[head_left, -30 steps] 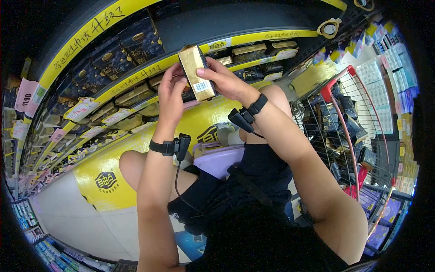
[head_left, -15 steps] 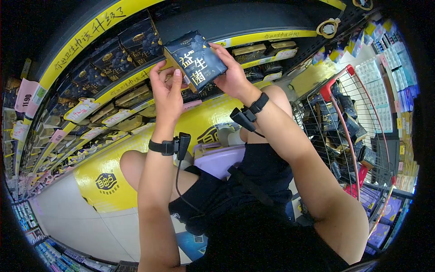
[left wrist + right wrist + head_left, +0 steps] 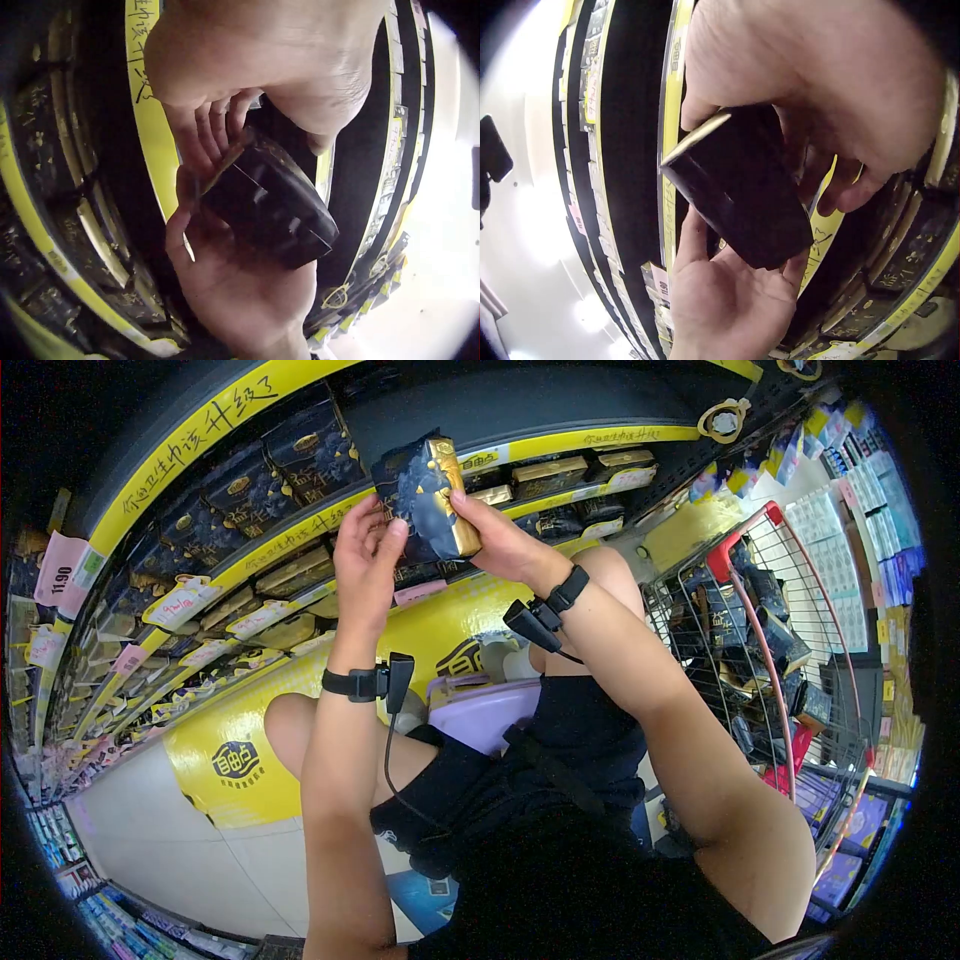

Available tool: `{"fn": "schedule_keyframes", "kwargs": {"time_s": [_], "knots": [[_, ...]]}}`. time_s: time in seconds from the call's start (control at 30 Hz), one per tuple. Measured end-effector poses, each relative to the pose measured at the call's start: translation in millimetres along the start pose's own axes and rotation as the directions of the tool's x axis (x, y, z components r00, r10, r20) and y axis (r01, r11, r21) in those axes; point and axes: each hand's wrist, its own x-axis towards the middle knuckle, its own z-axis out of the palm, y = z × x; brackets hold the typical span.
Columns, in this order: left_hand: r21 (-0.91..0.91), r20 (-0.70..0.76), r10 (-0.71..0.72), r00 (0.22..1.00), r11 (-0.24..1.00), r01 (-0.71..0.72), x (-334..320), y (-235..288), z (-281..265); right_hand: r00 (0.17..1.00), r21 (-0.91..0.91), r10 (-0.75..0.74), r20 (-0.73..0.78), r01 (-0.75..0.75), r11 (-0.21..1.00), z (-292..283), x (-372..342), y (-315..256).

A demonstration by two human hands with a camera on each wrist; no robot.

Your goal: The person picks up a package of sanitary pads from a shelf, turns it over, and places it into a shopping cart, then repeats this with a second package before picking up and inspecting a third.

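A dark blue and gold pack of sanitary pads is held up in front of the shelves, tilted, with its gold side turned to the right. My right hand grips its right side, thumb on the gold face and the other fingers behind. At the left side, my left hand holds it between thumb and curled fingers. In the left wrist view the dark end of the pack shows between both hands. The right wrist view shows another dark face of the pack, with my left palm below it.
Shelves with yellow edge strips carry rows of similar dark packs. On the right stands a wire shopping cart with several packs inside. A lilac stool is between my legs, over a yellow floor mat.
The pack has been turned in my hands: first its gold barcode side faced me, then the dark lettered front, now the front's edge and another gold side. Both hands stay near the same place.
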Motion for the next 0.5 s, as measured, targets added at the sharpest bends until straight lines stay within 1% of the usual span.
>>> {"fn": "schedule_keyframes", "kwargs": {"time_s": [0.03,0.1,0.13,0.17,0.2,0.27,0.3,0.33,0.4,0.43,0.5], "knots": [[0.013,0.032,0.044,0.999,0.999,-0.045,-1,-2,0,1.000,-0.044,-0.025,-0.009,0.024,0.999,1,0,0],[0.031,0.079,0.034,0.996,0.999,-0.036,-2,-5,3,0.997,-0.132,-0.074,-0.022,0.070,0.989,4,-2,0],[0.040,0.102,0.028,0.994,0.999,-0.032,-3,-7,4,0.994,-0.209,-0.107,-0.031,0.098,0.973,4,-1,1],[0.133,0.123,0.073,0.990,0.987,-0.090,-2,-11,4,0.989,-0.284,-0.140,-0.036,0.124,0.951,5,-1,1],[0.138,0.125,0.016,0.992,0.990,-0.034,-3,-7,6,0.984,-0.358,-0.174,-0.040,0.148,0.922,5,-1,2],[0.149,0.129,-0.099,0.987,0.986,0.080,-7,1,10,0.977,-0.459,-0.199,-0.079,0.141,0.877,2,0,6],[0.142,0.132,-0.121,0.984,0.985,0.102,-5,0,9,0.972,-0.508,-0.213,-0.098,0.135,0.851,1,0,7],[0.179,0.127,-0.103,0.986,0.981,0.080,-4,-1,9,0.966,-0.555,-0.229,-0.116,0.128,0.822,-1,1,9],[0.251,0.119,-0.065,0.991,0.967,0.033,-4,0,9,0.968,-0.322,-0.213,-0.136,0.161,0.933,-3,6,9],[0.263,0.095,-0.017,0.995,0.965,-0.008,-3,-3,8,0.969,-0.196,-0.203,-0.142,0.174,0.965,-4,8,8],[0.292,0.047,0.078,0.996,0.952,-0.089,0,-9,8,0.959,-0.234,-0.196,-0.204,0.147,0.961,-10,8,6]]}}
